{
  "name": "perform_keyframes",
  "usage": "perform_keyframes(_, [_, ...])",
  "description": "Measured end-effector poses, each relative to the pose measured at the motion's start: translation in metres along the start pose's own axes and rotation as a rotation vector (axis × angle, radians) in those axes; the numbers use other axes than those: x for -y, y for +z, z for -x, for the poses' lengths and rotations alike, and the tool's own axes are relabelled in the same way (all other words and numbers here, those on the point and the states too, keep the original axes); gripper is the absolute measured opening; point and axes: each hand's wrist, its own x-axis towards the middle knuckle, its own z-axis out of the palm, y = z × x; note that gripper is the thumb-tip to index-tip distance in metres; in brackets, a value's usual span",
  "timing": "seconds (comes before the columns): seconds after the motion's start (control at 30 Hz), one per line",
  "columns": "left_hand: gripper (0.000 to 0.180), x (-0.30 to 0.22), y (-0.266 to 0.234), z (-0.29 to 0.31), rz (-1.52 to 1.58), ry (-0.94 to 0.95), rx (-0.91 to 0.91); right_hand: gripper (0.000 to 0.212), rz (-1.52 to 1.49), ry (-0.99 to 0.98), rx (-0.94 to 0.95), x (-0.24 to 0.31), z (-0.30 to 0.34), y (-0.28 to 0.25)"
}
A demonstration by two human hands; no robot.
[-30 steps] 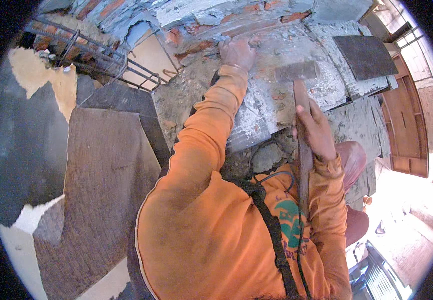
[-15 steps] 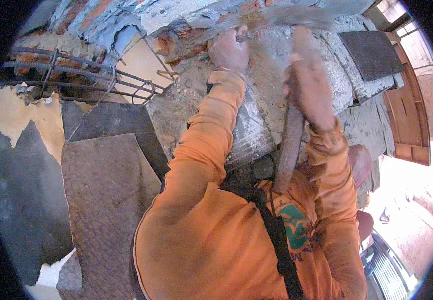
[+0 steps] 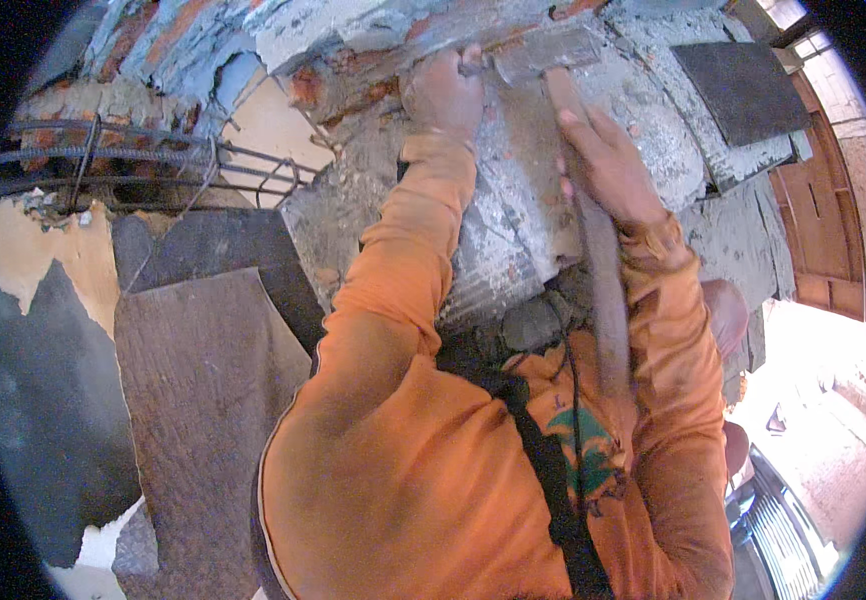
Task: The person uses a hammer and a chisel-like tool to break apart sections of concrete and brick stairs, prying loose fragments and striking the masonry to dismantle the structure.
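My left hand is a fist at the foot of the broken wall. Out of it pokes the short dark end of a metal chisel; the rest is hidden by the fingers. My right hand grips a sledgehammer by its long wooden handle, whose lower part runs back against my orange shirt. The hammer's grey block head lies just right of the chisel end, very close to it. Whether they touch, I cannot tell.
Bare steel bars cross a gap at the left. The rough blue wall shows brick. Dusty, cracked concrete lies under my arms. A dark flat sheet rests at the far right, and a brown textured sheet at the left.
The hammer has come out of a blurred swing, its head now near the left fist. Its handle's lower end has shifted right. The left fist keeps its grip.
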Motion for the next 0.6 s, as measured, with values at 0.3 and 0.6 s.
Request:
perform_keyframes(0.3, [0.04,-0.005,-0.004,0.008,-0.096,0.112,-0.163,0.027,0.229,-0.317,-0.066,-0.011,-0.013,0.008])
perform_keyframes(0.6, [0.038,-0.015,-0.007,0.005,-0.092,0.073,-0.097,0.031,0.511,-0.86,-0.373,-0.03,-0.016,0.009])
